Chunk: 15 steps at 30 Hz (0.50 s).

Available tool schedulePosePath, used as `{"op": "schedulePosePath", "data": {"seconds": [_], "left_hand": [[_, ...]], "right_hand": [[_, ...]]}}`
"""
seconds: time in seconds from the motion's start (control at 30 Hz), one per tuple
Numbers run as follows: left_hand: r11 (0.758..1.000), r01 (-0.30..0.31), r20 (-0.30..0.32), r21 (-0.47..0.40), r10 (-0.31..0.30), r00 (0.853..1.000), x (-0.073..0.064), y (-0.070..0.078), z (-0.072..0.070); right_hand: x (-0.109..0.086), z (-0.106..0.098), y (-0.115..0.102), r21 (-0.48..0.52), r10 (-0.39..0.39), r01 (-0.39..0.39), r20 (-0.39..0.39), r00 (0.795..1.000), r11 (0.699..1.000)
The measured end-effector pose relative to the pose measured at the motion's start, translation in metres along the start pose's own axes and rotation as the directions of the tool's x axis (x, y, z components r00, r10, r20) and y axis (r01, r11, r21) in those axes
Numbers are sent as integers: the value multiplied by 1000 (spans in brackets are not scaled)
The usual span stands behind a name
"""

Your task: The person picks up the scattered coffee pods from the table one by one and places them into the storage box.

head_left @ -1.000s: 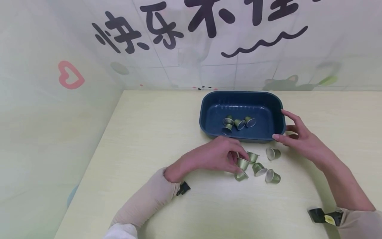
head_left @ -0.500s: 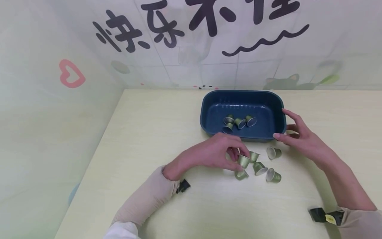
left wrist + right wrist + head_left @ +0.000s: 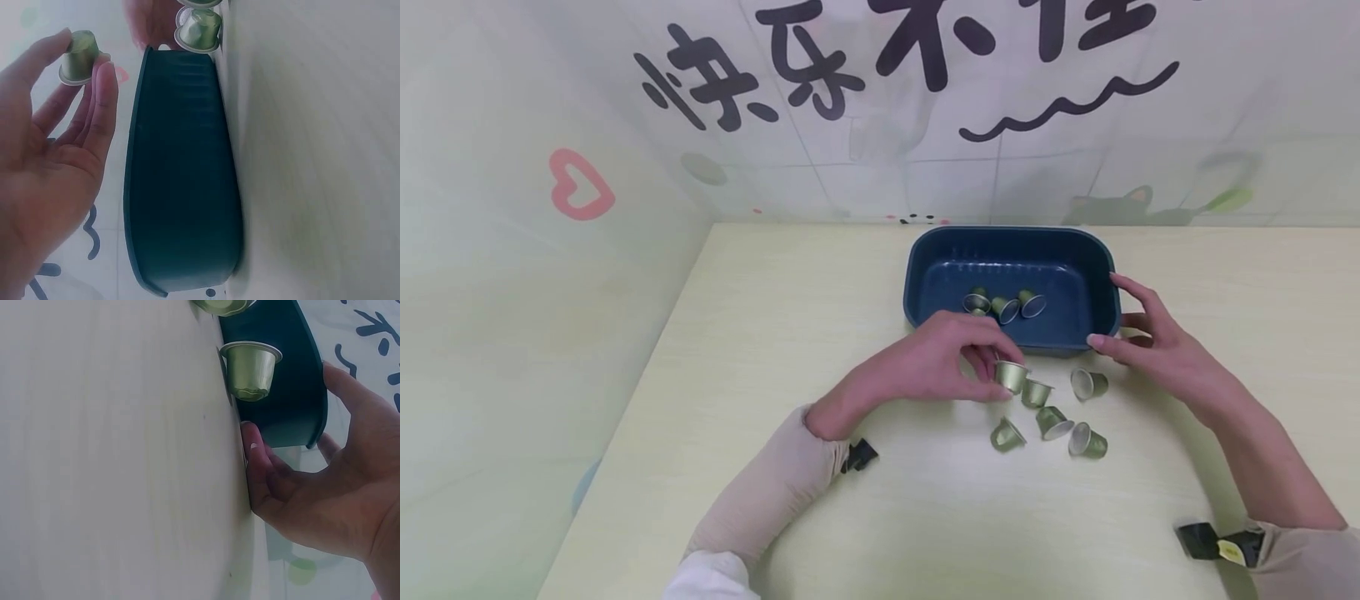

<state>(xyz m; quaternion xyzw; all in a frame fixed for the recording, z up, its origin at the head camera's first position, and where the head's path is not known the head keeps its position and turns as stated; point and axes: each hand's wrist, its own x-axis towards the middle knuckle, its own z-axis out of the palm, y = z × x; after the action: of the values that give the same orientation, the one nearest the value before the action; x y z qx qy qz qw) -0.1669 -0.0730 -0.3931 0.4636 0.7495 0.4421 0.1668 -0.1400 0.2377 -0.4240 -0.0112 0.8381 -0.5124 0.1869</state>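
Note:
My left hand (image 3: pixel 947 358) pinches a green coffee capsule (image 3: pixel 1011 377) between thumb and fingers, just in front of the dark blue bin (image 3: pixel 1075 287). In the left wrist view this capsule (image 3: pixel 80 57) is off the table, its silver rim downward in that picture. My right hand (image 3: pixel 1157 346) holds the bin's right end, thumb at the front corner and a fingertip on the side rim. Several green capsules lie inside the bin; one near its front is partly hidden behind my left hand. More loose capsules (image 3: pixel 1055 423) lie on the table before it.
The pale wooden table (image 3: pixel 925 525) carries the bin close to the back wall (image 3: pixel 865 183), which has dark lettering. Another wall with a pink heart (image 3: pixel 582 185) stands along the left. One capsule (image 3: pixel 1088 384) lies near my right thumb.
My left hand has lifted the pinched capsule away from the others toward the bin, uncovering a capsule lying on its side. My right hand stays at the bin.

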Motion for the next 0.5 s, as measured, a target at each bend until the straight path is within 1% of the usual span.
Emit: {"op": "schedulePosePath", "data": {"seconds": [0.13, 0.37, 0.5], "left_hand": [[1000, 6, -14, 20, -5, 1000, 3, 0, -4], [999, 17, -67, 36, -14, 998, 6, -1, -11], [998, 39, -70, 49, -35, 997, 7, -2, -15]], "right_hand": [[0, -2, 0, -1, -2, 2, -1, 1000, 1000], [0, -4, -1, -2, 1, -1, 1, 1000, 1000], [0, -3, 0, -13, 0, 0, -3, 1000, 1000]]}}
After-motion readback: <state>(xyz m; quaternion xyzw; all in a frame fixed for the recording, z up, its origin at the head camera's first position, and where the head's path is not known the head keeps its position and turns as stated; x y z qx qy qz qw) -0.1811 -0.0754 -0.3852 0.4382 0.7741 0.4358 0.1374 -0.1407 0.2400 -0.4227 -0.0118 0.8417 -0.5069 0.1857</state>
